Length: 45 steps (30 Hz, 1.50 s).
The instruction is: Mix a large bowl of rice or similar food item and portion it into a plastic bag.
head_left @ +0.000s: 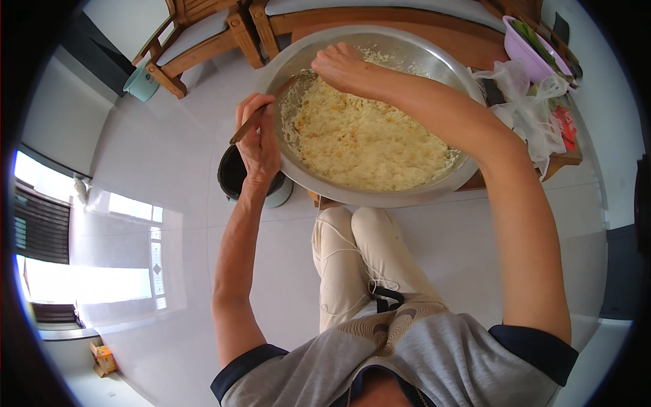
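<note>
A wide steel basin [380,198] stands in front of my knees, holding a broad layer of pale yellowish, rice-like grains [366,142] with some orange-yellow bits. At its left rim my left hand [258,139] is closed around the brown handle of a spoon [245,128]. The spoon slants into the basin, its head down at the grains by the far left wall. My right hand [341,66] reaches across the basin, fingers curled, just right of the spoon's head. Whatever those fingers hold, if anything, is hidden. Grains cling to the basin's inner wall.
A dark-lined bucket [278,193] sits below the basin's left side. Wooden seats [203,51] stand behind. At right are white plastic bags [519,91], a red packet [565,127] and a purple basin [529,61] with green leaves. A teal bin [142,83] is far left.
</note>
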Available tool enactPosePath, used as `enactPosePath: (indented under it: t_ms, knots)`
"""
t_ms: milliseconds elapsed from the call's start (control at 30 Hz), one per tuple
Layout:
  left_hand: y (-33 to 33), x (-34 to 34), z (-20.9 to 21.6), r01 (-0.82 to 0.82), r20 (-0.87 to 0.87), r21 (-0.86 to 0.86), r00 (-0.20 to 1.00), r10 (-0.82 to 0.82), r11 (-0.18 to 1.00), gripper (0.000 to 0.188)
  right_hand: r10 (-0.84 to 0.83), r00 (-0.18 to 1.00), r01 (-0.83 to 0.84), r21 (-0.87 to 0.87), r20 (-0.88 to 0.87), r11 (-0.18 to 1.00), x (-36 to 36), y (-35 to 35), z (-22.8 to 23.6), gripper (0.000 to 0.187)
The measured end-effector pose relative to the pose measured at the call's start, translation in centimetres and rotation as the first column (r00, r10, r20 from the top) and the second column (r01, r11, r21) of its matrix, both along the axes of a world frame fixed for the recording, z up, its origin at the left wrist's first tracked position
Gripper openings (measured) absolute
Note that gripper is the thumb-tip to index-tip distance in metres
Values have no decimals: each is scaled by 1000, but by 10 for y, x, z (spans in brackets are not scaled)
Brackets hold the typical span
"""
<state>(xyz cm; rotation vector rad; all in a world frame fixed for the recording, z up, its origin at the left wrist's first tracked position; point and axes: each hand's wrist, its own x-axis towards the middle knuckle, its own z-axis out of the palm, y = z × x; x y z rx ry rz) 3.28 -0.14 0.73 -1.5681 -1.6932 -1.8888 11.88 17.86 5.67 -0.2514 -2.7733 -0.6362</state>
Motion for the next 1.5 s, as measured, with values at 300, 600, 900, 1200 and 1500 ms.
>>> enactPosePath:
  t_ms: [300, 600, 900, 1200, 1500]
  knots:
    - [1, 0, 1, -172, -102, 91, 978, 181, 981, 11, 291, 925, -331, 139, 245, 933, 34, -82, 19, 12]
    - [1, 3, 12, -176, -263, 55, 947, 184, 983, 10, 413, 890, -439, 117, 194, 891, 138, -70, 38, 11]
    - [-7, -2, 7, -90, -104, -61, 991, 83, 994, 10, 209, 919, -152, -189, 334, 970, 119, -94, 17, 8]
    - [-4, 4, 5, 15, 90, -64, 996, -9, 998, 10, 16, 981, 9, -130, 194, 991, 36, 14, -17, 9]
    - [-4, 6, 5, 54, 158, -36, 986, -48, 998, 11, -255, 962, 267, -142, 95, 953, 53, 89, 11, 12]
